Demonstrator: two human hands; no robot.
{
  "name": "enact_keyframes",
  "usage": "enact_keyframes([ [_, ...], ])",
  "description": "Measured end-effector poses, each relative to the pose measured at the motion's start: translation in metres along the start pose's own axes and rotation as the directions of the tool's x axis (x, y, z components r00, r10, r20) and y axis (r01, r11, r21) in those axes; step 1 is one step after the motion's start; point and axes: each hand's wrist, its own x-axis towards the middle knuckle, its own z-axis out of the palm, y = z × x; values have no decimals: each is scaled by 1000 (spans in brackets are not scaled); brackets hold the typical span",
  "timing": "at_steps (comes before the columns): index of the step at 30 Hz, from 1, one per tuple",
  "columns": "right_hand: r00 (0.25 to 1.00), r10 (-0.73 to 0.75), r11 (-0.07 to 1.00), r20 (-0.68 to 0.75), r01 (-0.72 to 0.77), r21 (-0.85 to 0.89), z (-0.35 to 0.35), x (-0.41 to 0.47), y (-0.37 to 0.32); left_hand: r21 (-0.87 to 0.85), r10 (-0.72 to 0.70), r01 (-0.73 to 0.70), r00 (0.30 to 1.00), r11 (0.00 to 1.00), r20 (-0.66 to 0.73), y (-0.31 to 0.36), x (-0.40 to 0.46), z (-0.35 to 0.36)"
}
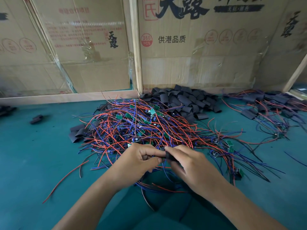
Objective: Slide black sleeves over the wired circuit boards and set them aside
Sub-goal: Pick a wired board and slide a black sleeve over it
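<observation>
A big tangle of small green circuit boards with red and blue wires [141, 128] lies mid-table. Behind it sits a heap of flat black sleeves [187, 100]. Just in front of the tangle my two hands meet. My right hand [191, 165] pinches a black sleeve [169, 157] between thumb and fingers. My left hand [141, 161] has its fingers curled and pinches a wired board at the sleeve's mouth; the board itself is mostly hidden by my fingers. Wires from it trail down under my hands.
Sleeved boards with wires [265, 107] lie in a pile at the far right. A few loose sleeves [78, 132] sit left of the tangle, one more [36, 119] farther left. Cardboard boxes [199, 47] wall off the back of the green table [33, 163].
</observation>
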Motion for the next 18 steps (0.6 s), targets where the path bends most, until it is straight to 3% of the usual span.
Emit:
enact_keyframes([
  [6,999,38,978,20,-33,-208,-17,6,14,-12,8,-11,977,1000,-213,-2,3,-8],
  [8,999,35,938,-6,-35,-346,-29,13,20,11,24,-21,948,1000,-319,-2,5,-11],
  [12,997,0,866,73,36,-498,-55,21,33,75,51,-17,872,997,-487,-4,7,-18],
  [14,984,35,775,172,82,-627,-71,25,49,134,55,17,853,991,-520,-7,8,-20],
  [16,944,162,643,288,121,-756,-86,34,76,196,81,28,848,980,-523,-8,7,-20],
  [18,921,246,503,303,146,-852,-106,43,114,281,129,19,857,959,-499,-7,7,-17],
])
